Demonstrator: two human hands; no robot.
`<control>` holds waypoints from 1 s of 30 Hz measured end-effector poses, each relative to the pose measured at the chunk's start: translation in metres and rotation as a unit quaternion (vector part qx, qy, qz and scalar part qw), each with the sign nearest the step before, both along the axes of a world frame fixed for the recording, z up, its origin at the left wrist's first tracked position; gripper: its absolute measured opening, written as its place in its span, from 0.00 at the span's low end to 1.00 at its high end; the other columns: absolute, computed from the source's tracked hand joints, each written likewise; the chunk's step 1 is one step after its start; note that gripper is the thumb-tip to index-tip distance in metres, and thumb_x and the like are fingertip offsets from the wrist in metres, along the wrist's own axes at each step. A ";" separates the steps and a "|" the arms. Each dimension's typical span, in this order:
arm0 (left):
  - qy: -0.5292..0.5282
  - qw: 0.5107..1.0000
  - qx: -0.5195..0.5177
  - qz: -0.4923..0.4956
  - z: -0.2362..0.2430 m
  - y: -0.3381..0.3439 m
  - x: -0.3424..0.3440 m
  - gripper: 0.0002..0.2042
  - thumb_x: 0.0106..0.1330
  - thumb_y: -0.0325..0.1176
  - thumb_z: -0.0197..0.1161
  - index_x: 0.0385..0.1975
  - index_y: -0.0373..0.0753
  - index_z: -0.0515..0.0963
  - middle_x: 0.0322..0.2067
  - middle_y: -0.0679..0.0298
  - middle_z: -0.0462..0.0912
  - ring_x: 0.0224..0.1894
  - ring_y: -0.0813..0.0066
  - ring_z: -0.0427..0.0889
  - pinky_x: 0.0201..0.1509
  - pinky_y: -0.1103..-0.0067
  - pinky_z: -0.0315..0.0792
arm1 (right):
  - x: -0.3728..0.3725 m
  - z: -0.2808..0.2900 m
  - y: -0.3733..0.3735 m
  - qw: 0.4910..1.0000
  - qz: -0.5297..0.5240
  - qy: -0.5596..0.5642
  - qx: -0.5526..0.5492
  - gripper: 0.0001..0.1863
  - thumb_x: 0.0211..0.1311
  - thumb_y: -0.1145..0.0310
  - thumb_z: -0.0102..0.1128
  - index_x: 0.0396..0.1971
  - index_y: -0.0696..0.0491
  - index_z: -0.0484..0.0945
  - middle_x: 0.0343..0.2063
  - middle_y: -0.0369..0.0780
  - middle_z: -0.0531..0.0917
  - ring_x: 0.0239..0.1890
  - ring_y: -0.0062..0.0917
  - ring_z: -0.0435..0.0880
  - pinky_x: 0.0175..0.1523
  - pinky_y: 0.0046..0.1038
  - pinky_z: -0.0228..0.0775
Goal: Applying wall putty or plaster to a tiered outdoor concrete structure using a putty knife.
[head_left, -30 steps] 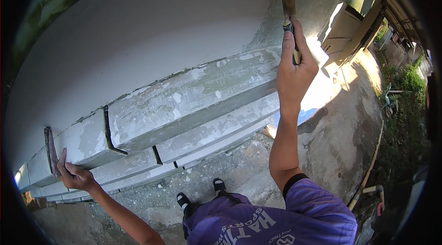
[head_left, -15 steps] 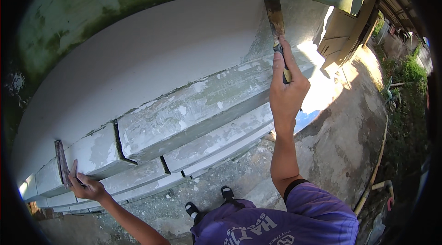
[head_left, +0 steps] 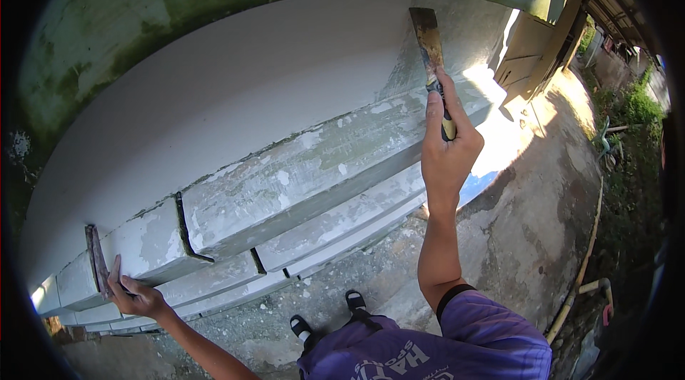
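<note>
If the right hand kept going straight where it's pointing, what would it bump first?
Probably the smooth white wall, with the putty knife in the right hand leading; depth is unclear, so it may already touch.

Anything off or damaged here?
Yes: the ledge has patchy, worn white paint, unlike the even white surface beyond it. The green surface farther up the picture carries dark, mossy-looking stains. The scraper in the right hand has a brown-stained blade.
</note>
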State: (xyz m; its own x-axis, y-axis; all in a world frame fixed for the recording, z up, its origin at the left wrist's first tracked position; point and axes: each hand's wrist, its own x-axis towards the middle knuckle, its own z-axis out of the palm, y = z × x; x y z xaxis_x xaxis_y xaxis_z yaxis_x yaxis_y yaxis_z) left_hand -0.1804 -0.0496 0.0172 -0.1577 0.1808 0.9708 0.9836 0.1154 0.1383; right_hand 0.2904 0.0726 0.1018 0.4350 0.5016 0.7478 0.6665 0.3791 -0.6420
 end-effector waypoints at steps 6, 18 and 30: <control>0.021 1.000 0.003 0.000 0.003 0.000 0.004 0.18 0.73 0.35 0.44 0.41 0.35 0.83 0.40 0.54 0.85 0.42 0.54 0.79 0.51 0.65 0.70 | 0.008 0.003 -0.012 1.000 0.002 -0.021 -0.008 0.18 0.68 0.70 0.57 0.56 0.54 0.79 0.46 0.49 0.84 0.47 0.30 0.86 0.50 0.27 0.75; 0.009 1.000 -0.001 -0.009 0.009 -0.003 0.015 0.15 0.70 0.33 0.47 0.42 0.35 0.82 0.39 0.55 0.85 0.44 0.53 0.78 0.53 0.66 0.69 | 0.105 0.010 -0.043 0.992 0.095 -0.062 -0.052 0.25 0.49 0.75 0.75 0.51 0.58 0.82 0.31 0.40 0.86 0.32 0.15 0.80 0.39 0.19 0.72; -0.029 0.999 0.011 -0.021 0.002 0.000 0.009 0.15 0.67 0.31 0.48 0.39 0.33 0.83 0.38 0.54 0.84 0.44 0.52 0.76 0.54 0.63 0.67 | 0.130 0.040 0.003 0.979 0.089 -0.174 -0.057 0.22 0.44 0.73 0.77 0.43 0.58 0.85 0.29 0.40 0.87 0.30 0.19 0.82 0.41 0.21 0.72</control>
State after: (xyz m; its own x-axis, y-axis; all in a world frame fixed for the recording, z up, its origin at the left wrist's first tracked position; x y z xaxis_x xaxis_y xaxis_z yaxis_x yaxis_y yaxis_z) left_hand -0.1714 -0.0493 0.0190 -0.2075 0.1664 0.9640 0.9776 0.0711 0.1982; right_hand 0.4202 0.0757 0.1417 0.0627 0.6355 0.7695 0.7819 0.4479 -0.4336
